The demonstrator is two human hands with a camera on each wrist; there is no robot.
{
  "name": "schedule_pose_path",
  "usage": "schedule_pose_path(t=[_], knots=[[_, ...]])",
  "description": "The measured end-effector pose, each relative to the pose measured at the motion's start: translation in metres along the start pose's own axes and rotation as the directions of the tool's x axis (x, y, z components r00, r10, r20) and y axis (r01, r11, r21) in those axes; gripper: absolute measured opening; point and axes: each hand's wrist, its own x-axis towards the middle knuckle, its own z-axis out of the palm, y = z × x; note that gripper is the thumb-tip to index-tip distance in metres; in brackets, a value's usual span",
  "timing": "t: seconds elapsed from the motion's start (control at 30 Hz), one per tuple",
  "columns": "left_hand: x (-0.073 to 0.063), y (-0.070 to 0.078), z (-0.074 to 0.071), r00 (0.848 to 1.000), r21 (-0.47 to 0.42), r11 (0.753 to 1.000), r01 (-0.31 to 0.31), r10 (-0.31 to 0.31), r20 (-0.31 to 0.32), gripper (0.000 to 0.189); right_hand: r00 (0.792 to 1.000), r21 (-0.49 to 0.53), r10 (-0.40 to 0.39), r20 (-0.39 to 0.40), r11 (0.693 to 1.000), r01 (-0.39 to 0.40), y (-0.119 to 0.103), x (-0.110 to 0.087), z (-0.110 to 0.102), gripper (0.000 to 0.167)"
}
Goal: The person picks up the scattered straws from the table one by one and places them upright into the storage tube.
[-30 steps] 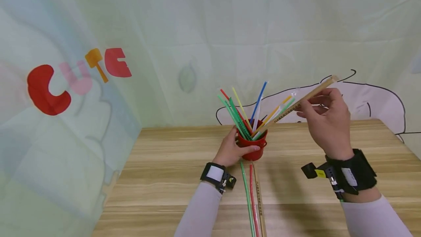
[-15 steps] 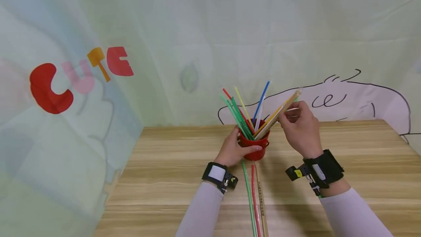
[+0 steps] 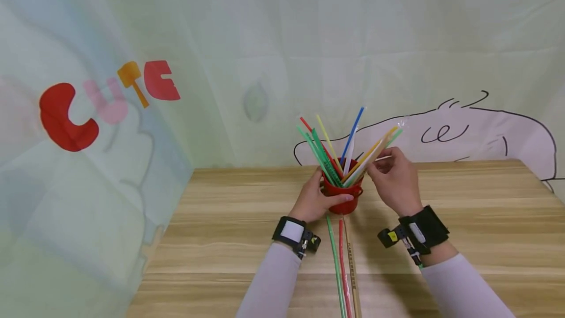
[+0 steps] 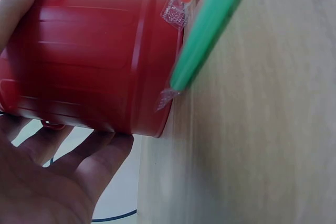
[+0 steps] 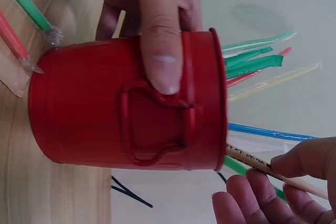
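Note:
A small red metal bucket (image 3: 342, 205) with side handles stands upright on the wooden table. My left hand (image 3: 310, 201) grips it, thumb across the near side and fingers round the far left. Several wrapped straws lean out of it: green (image 3: 319, 156), yellow (image 3: 327, 136), blue (image 3: 353, 131) and orange (image 3: 377, 147) among them. Between thumb and fingers, my right hand (image 3: 396, 180) pinches a brown paper-wrapped straw (image 5: 247, 159) with dark print. In the right wrist view, that straw's lower end is hidden inside the bucket, beside a green straw.
Three wrapped straws lie lengthwise on the table (image 3: 220, 239) in front of the bucket: a green straw (image 3: 336, 264), a red straw (image 3: 344, 269) and a brown paper-wrapped straw (image 3: 351, 269). A printed cloth backdrop (image 3: 247, 28) hangs behind and to the left.
My right hand has moved left and down towards the bucket, lowering the brown paper-wrapped straw among the others. The left hand keeps its hold on the bucket.

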Motion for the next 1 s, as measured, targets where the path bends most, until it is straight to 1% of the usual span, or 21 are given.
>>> schedule_pose_path(t=[0.23,0.33,0.43,0.57,0.67,0.8,0.9,1.0], knots=[[0.002,0.001,0.0,1.0,0.004,1.0,-0.02,0.02,0.006,0.084,0.999,0.015,0.025,0.034,1.0,-0.026,0.004,-0.001,0.002,0.032],[0.002,0.002,0.0,1.0,0.005,1.0,-0.025,0.025,0.005,0.083,0.998,0.008,0.04,0.05,0.999,-0.04,0.005,-0.002,0.0,0.034],[0.003,0.003,0.001,1.0,0.006,1.0,-0.02,0.02,0.004,0.083,0.996,0.001,0.062,0.07,0.998,-0.062,0.005,-0.004,-0.004,0.04],[0.003,0.003,0.002,1.0,0.008,1.0,-0.011,0.011,0.004,0.084,0.988,0.011,0.094,0.12,0.995,-0.096,0.007,-0.006,-0.012,0.058],[0.003,0.004,0.001,1.0,0.006,1.0,-0.01,0.01,0.004,0.084,0.973,0.04,0.117,0.199,0.991,-0.127,0.01,-0.007,-0.016,0.077],[0.003,0.003,0.001,1.0,0.001,1.0,-0.008,0.008,-0.001,0.084,0.938,0.114,0.131,0.321,0.978,-0.176,0.02,-0.009,-0.012,0.096],[0.002,0.002,0.001,1.0,-0.002,1.0,0.0,0.0,-0.004,0.084,0.92,0.19,0.105,0.378,0.964,-0.188,0.03,-0.01,-0.001,0.101],[0.001,0.001,0.001,1.0,-0.007,1.0,0.002,-0.002,-0.002,0.084,0.911,0.273,0.059,0.408,0.944,-0.183,0.039,-0.012,0.011,0.099]])
